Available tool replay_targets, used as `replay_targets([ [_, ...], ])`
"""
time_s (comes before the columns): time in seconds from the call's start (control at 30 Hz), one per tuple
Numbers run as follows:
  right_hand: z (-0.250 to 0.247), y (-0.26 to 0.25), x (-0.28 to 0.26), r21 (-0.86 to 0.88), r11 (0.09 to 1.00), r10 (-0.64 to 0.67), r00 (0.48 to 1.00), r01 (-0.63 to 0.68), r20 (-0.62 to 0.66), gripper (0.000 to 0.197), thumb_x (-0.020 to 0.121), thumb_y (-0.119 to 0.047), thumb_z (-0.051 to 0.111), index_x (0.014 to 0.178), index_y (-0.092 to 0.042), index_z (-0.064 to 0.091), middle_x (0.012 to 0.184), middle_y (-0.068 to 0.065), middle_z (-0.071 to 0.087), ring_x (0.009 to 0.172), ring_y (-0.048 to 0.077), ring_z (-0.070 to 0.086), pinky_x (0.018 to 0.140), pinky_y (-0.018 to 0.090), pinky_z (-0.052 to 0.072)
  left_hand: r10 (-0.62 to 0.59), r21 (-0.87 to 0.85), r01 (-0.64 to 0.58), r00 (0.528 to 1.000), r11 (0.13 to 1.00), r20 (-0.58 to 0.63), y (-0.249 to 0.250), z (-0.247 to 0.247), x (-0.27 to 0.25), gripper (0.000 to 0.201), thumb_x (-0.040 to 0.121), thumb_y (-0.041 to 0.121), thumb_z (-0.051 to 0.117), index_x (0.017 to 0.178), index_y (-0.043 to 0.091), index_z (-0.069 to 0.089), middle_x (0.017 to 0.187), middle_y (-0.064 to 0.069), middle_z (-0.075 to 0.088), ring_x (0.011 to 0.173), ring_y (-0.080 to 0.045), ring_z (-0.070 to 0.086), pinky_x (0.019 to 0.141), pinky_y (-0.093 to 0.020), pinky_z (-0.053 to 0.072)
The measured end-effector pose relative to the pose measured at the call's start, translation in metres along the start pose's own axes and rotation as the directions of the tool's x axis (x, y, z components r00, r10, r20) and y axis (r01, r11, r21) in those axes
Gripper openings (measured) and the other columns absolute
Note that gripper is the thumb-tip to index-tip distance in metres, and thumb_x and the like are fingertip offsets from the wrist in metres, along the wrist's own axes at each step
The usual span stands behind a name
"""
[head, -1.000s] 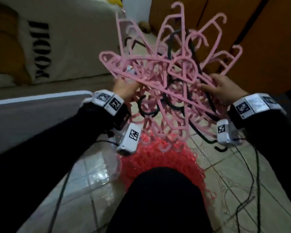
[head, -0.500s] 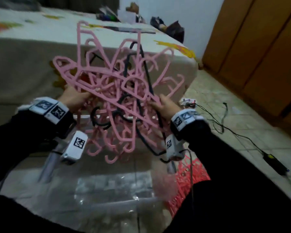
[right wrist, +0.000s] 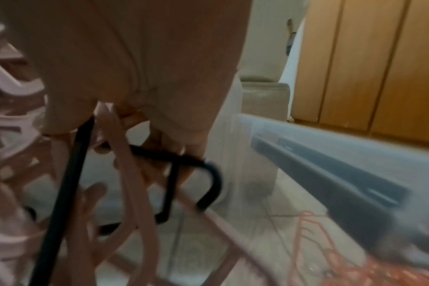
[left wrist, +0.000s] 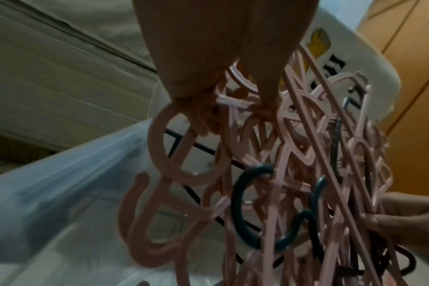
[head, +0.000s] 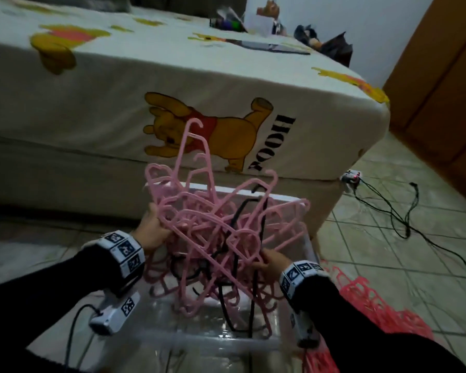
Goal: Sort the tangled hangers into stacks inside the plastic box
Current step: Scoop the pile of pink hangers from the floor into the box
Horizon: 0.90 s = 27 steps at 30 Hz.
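Clear plastic storage box [head: 288, 200] standing on the tiled floor [head: 388, 251] against the foot of a bed with a white cartoon-bear sheet [head: 226, 84]. Tangled bundle of pink plastic hangers [head: 213, 238], laced with a few thin black hangers [head: 237, 219], hanging over the open box, its lower hooks dipping inside; box floor beneath showing bare where visible.

Bundle looking like a knot: hooks poking out in all directions, one pink hook rising tall above the rest, bars crossing at odd angles.

Left hand [head: 152, 230] gripping the bundle's left edge, fingers curling round pink bars. Right hand [head: 269, 261] gripping the lower right side.

Left wrist view adding a close look at round pink hooks and a dark ring-shaped hook [left wrist: 252, 212] interlocking below the left fingers [left wrist: 191, 77], plus the right hand's fingertips at far right. Right wrist view showing right fingers [right wrist: 174, 120] closing on pink bars together with a black hanger, the box's translucent rim [right wrist: 331, 164], and a red plastic mesh [right wrist: 331, 261] lying on the floor beside the box. Both wrist views blurring.
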State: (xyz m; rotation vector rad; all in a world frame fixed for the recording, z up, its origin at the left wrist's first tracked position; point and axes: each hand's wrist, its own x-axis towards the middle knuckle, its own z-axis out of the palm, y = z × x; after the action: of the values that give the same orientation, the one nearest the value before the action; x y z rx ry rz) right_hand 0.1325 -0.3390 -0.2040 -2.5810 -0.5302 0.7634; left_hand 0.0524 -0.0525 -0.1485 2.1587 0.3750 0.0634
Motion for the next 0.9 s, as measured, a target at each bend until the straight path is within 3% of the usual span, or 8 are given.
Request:
replay_targets([
  [0.07, 0.010, 0.004, 0.003, -0.020, 1.000, -0.010, 0.999, 0.011, 0.045, 0.038, 0.092, -0.021, 0.059, 0.127, -0.007, 0.053, 0.126, 0.011, 0.059, 0.113, 0.025, 0.056, 0.083, 0.023, 0.040, -0.030, 0.138, 0.034, 0.999, 0.990, -0.031, -0.009, 0.007, -0.001, 0.037, 0.081, 0.014, 0.074, 0.098, 0.004, 0.042, 0.114, -0.022, 0.052, 0.105, -0.028, 0.056, 0.094, -0.026, 0.043],
  [0.13, 0.014, 0.007, 0.004, -0.047, 0.999, 0.013, 0.995, -0.009, 0.099, 0.037, 0.091, -0.023, 0.060, 0.125, -0.011, 0.055, 0.124, 0.009, 0.061, 0.111, 0.024, 0.057, 0.081, 0.020, 0.039, -0.024, 0.178, 0.027, 1.000, 0.984, -0.019, -0.016, 0.016, -0.001, 0.038, 0.082, 0.013, 0.072, 0.075, 0.020, 0.037, 0.087, -0.002, 0.048, 0.071, 0.004, 0.056, 0.067, -0.001, 0.039],
  [0.2, 0.014, 0.012, 0.004, -0.105, 0.993, 0.072, 0.987, -0.057, 0.141, 0.035, 0.091, -0.033, 0.059, 0.123, -0.019, 0.057, 0.123, 0.005, 0.061, 0.109, 0.024, 0.058, 0.090, 0.025, 0.044, -0.018, 0.180, 0.004, 0.997, 0.984, 0.072, -0.021, 0.021, 0.002, 0.031, 0.084, 0.005, 0.069, 0.076, 0.019, 0.042, 0.079, 0.002, 0.045, 0.068, 0.009, 0.056, 0.064, 0.001, 0.038],
  [0.3, 0.012, 0.025, 0.008, -0.270, 0.958, 0.141, 0.980, -0.099, 0.139, 0.033, 0.085, -0.045, 0.059, 0.115, -0.029, 0.060, 0.112, 0.000, 0.064, 0.104, 0.023, 0.060, 0.096, 0.040, 0.047, -0.030, 0.252, -0.026, 0.975, 0.967, 0.219, -0.022, 0.022, 0.001, 0.040, 0.088, 0.007, 0.063, 0.121, -0.005, 0.044, 0.123, -0.018, 0.051, 0.115, -0.024, 0.053, 0.100, -0.030, 0.040],
  [0.37, 0.011, 0.026, 0.010, -0.275, 0.955, 0.158, 0.976, -0.112, 0.149, 0.019, 0.084, -0.037, 0.061, 0.101, -0.027, 0.061, 0.092, 0.001, 0.061, 0.093, 0.026, 0.061, 0.091, 0.046, 0.051, -0.021, 0.266, -0.051, 0.965, 0.963, 0.262, -0.022, 0.020, 0.000, 0.049, 0.090, 0.007, 0.060, 0.131, -0.003, 0.037, 0.130, -0.019, 0.051, 0.119, -0.029, 0.052, 0.101, -0.036, 0.039],
  [0.5, 0.010, 0.031, 0.011, -0.246, 0.960, 0.176, 0.969, -0.130, 0.174, 0.041, 0.082, -0.033, 0.068, 0.120, -0.020, 0.059, 0.113, 0.008, 0.065, 0.099, 0.031, 0.065, 0.086, 0.043, 0.054, -0.053, 0.440, -0.071, 0.963, 0.895, 0.262, -0.023, 0.019, 0.005, 0.045, 0.091, 0.014, 0.059, 0.131, 0.002, 0.041, 0.124, -0.020, 0.059, 0.112, -0.032, 0.058, 0.089, -0.032, 0.042],
  [0.63, 0.010, 0.030, 0.012, -0.162, 0.979, 0.155, 0.971, -0.126, 0.180, 0.020, 0.088, -0.027, 0.064, 0.101, -0.013, 0.069, 0.098, 0.010, 0.071, 0.091, 0.029, 0.068, 0.083, 0.038, 0.056, -0.072, 0.502, -0.071, 0.963, 0.862, 0.258, -0.023, 0.020, 0.009, 0.042, 0.091, 0.015, 0.060, 0.127, 0.003, 0.044, 0.125, -0.018, 0.059, 0.113, -0.032, 0.057, 0.087, -0.030, 0.041],
  [0.9, 0.005, 0.014, 0.015, -0.275, 0.951, 0.162, 0.985, -0.142, 0.050, 0.034, 0.088, -0.021, 0.062, 0.118, -0.007, 0.062, 0.115, 0.014, 0.066, 0.109, 0.028, 0.061, 0.089, 0.029, 0.046, -0.112, 0.516, -0.021, 0.968, 0.856, 0.225, -0.018, 0.027, 0.011, 0.034, 0.094, 0.021, 0.055, 0.119, 0.001, 0.041, 0.118, -0.022, 0.061, 0.110, -0.034, 0.059, 0.091, -0.037, 0.044],
])
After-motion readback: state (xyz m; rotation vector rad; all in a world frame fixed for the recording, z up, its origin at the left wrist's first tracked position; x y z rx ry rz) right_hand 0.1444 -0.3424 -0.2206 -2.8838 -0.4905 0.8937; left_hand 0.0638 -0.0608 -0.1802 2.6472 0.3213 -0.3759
